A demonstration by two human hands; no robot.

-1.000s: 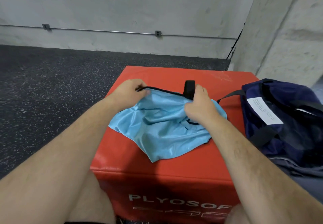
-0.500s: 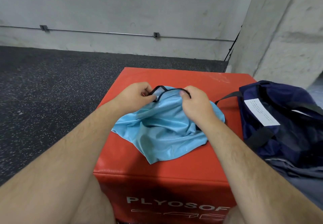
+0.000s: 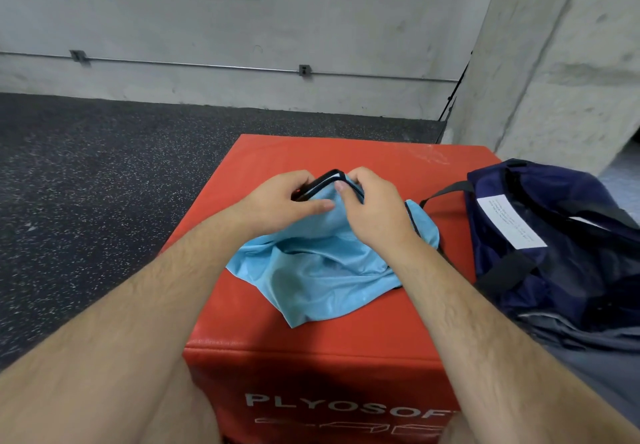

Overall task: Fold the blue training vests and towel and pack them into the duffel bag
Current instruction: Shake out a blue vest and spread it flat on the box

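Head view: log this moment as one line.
blue vest: crumpled on red box | left hand: grips black trim | right hand: pinches trim | duffel bag: right of box

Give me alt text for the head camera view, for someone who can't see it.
A person's left hand and right hand pinch the black-trimmed edge of a light blue training vest crumpled on a red plyo box. A navy duffel bag sits at the box's right edge; speckled floor and a concrete wall lie beyond.
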